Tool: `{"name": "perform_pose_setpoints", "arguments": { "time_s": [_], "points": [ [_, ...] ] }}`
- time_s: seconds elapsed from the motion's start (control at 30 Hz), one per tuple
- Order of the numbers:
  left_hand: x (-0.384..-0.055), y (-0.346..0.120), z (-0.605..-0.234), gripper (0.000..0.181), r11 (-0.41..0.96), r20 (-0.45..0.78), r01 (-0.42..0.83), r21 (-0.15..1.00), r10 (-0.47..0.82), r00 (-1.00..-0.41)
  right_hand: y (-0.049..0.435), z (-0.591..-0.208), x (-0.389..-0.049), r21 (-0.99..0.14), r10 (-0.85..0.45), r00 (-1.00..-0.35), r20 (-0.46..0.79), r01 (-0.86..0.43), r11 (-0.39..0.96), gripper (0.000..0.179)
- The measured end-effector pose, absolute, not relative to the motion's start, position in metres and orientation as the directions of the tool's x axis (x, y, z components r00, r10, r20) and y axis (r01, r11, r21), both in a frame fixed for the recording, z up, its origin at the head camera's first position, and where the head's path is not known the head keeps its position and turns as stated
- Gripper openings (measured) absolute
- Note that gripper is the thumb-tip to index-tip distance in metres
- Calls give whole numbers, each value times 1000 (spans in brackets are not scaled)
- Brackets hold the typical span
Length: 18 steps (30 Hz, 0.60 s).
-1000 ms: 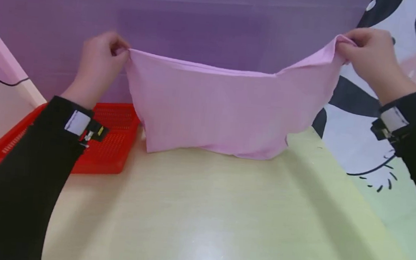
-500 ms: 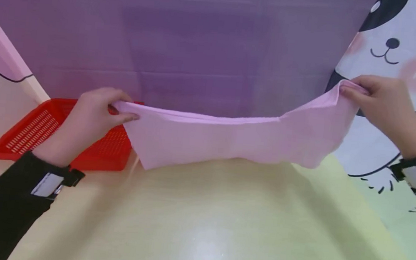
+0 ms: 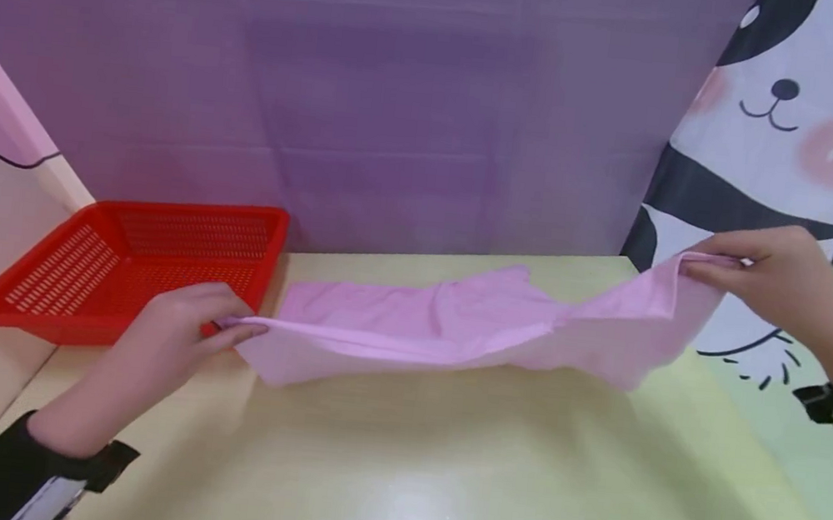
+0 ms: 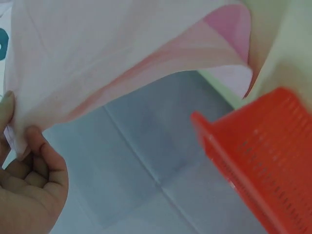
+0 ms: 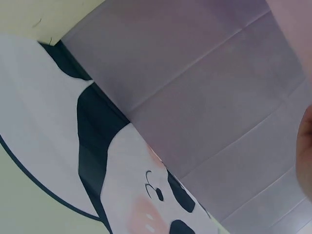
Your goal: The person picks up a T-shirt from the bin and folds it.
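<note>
A thin pink cloth (image 3: 411, 318) is stretched between both hands, its far part lying creased on the table while its near edge is held up. My left hand (image 3: 179, 333) pinches the left corner of that edge between thumb and fingers. At the right my right hand (image 3: 786, 287) pinches the other corner, raised higher than the left one. Seen from the left wrist, the cloth (image 4: 107, 44) drapes down from the fingertips with a curled lower edge. Only a sliver of the right hand (image 5: 305, 151) shows in the right wrist view.
A red slatted plastic basket (image 3: 196, 232) stands at the back left of the pale table (image 3: 397, 459), just beyond the left hand. A purple backdrop (image 3: 386, 106) rises behind the table. A panda-printed sheet (image 3: 795, 162) hangs on the right.
Both hands have come down and toward the person with the cloth. It hung upright before; now its far part lies on the table. The basket is more fully visible.
</note>
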<state>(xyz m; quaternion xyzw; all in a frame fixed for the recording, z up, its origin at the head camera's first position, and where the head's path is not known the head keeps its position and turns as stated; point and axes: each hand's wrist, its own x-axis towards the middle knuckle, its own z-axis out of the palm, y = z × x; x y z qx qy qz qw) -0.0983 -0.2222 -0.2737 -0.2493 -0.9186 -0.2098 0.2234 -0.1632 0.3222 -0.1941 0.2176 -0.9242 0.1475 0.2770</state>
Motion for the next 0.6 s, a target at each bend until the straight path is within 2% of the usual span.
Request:
{"name": "perform_pose_setpoints", "arguments": {
  "time_s": [0.13, 0.27, 0.43, 0.6],
  "points": [
    [-86, -219, -287, 18, 778, 483, 553, 298, 377, -790, 328, -205, -158, -330, -298, -809, 508, -502, 800, 14],
    [-77, -216, -302, 19, 759, 451, 552, 344, 382, -806, 335, -219, -155, -426, -368, -816, 445, -555, 715, 24],
    [-68, -217, -319, 19, 714, 437, 585, 385, 417, -797, 341, -236, -148, -490, -462, -822, 334, -570, 660, 25],
    [-63, -220, -335, 19, 612, 471, 654, 444, 462, -752, 342, -250, -142, -474, -586, -762, 276, -638, 606, 26]
  ]
}}
